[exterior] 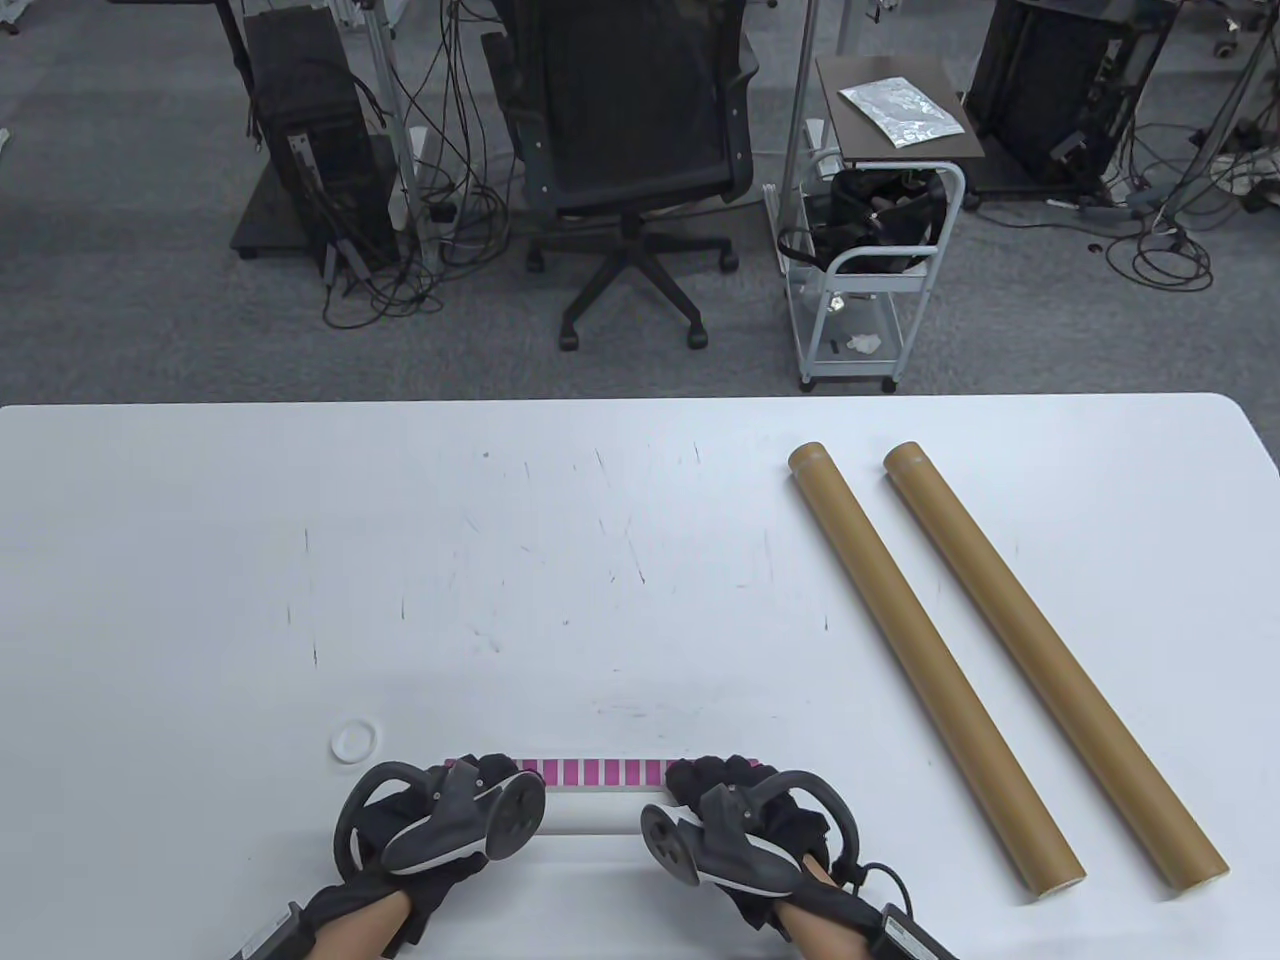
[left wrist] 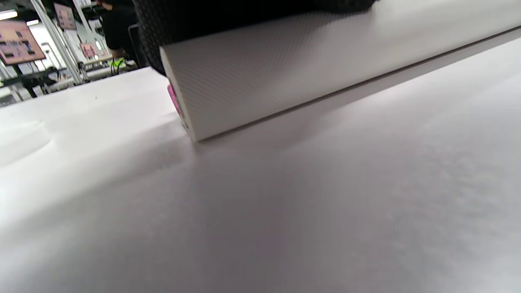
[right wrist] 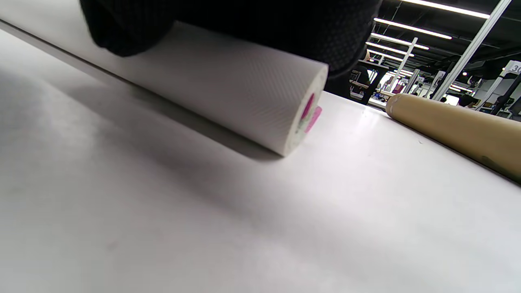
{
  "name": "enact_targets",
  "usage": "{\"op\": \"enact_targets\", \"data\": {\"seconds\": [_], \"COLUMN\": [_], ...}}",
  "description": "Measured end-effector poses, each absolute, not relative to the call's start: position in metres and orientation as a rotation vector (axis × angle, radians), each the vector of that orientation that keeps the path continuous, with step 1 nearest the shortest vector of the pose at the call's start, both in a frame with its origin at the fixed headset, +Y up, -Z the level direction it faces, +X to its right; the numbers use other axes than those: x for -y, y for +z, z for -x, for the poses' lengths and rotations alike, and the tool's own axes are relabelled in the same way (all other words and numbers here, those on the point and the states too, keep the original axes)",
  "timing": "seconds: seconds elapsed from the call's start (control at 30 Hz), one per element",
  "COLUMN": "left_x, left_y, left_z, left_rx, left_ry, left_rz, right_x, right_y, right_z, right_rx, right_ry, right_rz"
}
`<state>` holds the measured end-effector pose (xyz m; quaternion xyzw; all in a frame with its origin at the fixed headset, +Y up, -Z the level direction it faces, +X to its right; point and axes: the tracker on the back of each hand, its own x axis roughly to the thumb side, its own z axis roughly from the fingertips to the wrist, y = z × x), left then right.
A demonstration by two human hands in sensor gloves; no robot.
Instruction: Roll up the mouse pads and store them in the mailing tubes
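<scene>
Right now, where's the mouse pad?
Table view: the rolled mouse pad lies at the near edge, centre, under the left hand and right hand, left of the mailing tubes.

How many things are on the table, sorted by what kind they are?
Tubes: 2, one and another
Mouse pads: 1, rolled
White rings: 1
Hands: 2, left and right, both resting on the roll
Total: 6

My white table [exterior: 620, 560] carries a rolled mouse pad [exterior: 595, 800], two cardboard tubes [exterior: 930, 665] [exterior: 1050, 665] – and a small white ring [exterior: 354, 742].
</scene>
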<state>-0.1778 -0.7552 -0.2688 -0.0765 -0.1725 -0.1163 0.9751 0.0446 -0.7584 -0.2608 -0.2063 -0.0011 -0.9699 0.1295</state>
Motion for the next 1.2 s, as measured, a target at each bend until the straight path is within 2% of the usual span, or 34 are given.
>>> {"op": "enact_targets", "data": {"seconds": [0.13,0.23,0.33,0.77,0.8,0.9,1.2], "left_x": [0.749,0.754,0.755,0.749,0.75,0.75,0.753], "left_y": [-0.265,-0.261,-0.261,-0.262,-0.262,-0.263,-0.254], "left_z": [0.182,0.18,0.177,0.176,0.176,0.177,0.17], "left_rx": [0.336,0.366,0.364,0.375,0.375,0.371,0.371], "left_ry": [-0.256,-0.277,-0.351,-0.308,-0.308,-0.315,-0.349], "left_rz": [0.018,0.059,0.03,0.07,0.072,0.075,0.011], "right_x": [0.76,0.763,0.763,0.761,0.761,0.755,0.758], "right_y": [-0.261,-0.264,-0.264,-0.263,-0.262,-0.258,-0.262], "right_z": [-0.044,-0.044,-0.043,-0.044,-0.044,-0.048,-0.044], "right_rx": [0.004,0.019,0.028,0.092,0.087,-0.122,-0.081], "right_ry": [-2.805,-2.81,-2.807,-2.809,-2.806,-2.734,-2.717], "right_rz": [0.592,0.587,0.582,0.597,0.605,0.653,0.606]}}
